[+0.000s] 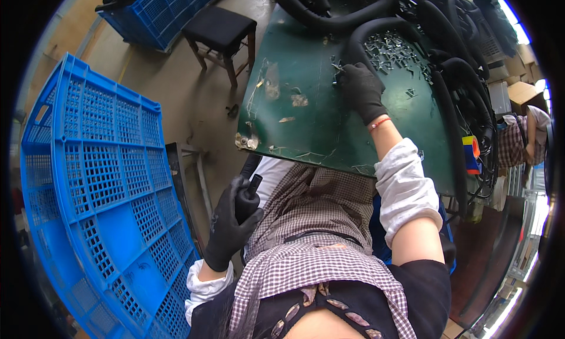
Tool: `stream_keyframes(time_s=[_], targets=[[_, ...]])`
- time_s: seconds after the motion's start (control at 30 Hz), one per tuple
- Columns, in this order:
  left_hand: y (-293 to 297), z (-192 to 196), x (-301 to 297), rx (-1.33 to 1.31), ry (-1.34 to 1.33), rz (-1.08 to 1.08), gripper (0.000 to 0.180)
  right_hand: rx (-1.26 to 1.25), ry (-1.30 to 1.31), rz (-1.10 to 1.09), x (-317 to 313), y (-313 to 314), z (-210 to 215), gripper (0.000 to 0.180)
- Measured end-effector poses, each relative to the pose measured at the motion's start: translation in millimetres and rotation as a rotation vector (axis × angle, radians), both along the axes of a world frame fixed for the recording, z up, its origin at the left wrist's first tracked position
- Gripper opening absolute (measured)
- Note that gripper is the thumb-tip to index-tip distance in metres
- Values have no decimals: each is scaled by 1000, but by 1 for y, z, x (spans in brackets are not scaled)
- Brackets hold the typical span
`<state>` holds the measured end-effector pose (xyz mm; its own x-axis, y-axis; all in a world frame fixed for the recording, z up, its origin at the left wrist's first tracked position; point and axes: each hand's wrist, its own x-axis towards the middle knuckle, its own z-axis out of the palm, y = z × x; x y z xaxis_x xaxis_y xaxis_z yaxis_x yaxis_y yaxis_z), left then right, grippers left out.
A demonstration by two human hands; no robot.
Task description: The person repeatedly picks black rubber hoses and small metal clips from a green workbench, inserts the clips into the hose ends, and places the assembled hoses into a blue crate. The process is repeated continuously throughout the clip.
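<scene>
My right hand point(361, 92), in a black glove, reaches over the green table point(318, 121) with its fingers bunched. Small silvery metal clips point(336, 69) show at its fingertips; whether they are lifted or lie on the tabletop is hard to tell. More of these clips lie in a loose pile point(391, 52) just beyond, partly ringed by a curved black foam tube point(376, 26). Beside my lap, my left hand point(226, 224), also gloved in black, is closed around a black tube point(248, 202) with a narrower end sticking up. The rest of that tube is mostly hidden.
Large blue plastic crates point(112, 180) stand close at my left. Beyond are a dark stool point(220, 30) and another blue crate point(159, 15). Black foam tubes point(450, 33) crowd the table's far and right sides. At the far right, another person point(521, 139) is partly visible.
</scene>
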<state>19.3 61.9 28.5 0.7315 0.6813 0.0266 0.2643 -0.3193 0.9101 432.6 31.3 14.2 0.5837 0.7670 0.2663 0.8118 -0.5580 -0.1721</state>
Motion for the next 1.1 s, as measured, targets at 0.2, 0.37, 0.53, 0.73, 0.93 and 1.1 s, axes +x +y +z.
stream_keyframes(time_s=[0.2,0.37,0.53,0.73,0.93,1.1], targets=[[7,-10,-4,-42,-51,-90,54,225,83,41,7,-22,2,20],[7,-11,-6,-20,-170,-168,43,293,-139,146,6,-38,19,20],[-5,-6,-6,59,-142,-97,40,349,-35,217,-59,-48,50,23],[-11,7,-3,66,-115,-65,32,29,428,816,-197,-85,72,50],[-25,-5,-5,35,-98,48,29,154,486,911,-228,-92,37,53],[-32,6,-1,186,35,29,31,292,927,587,-237,-91,32,50]])
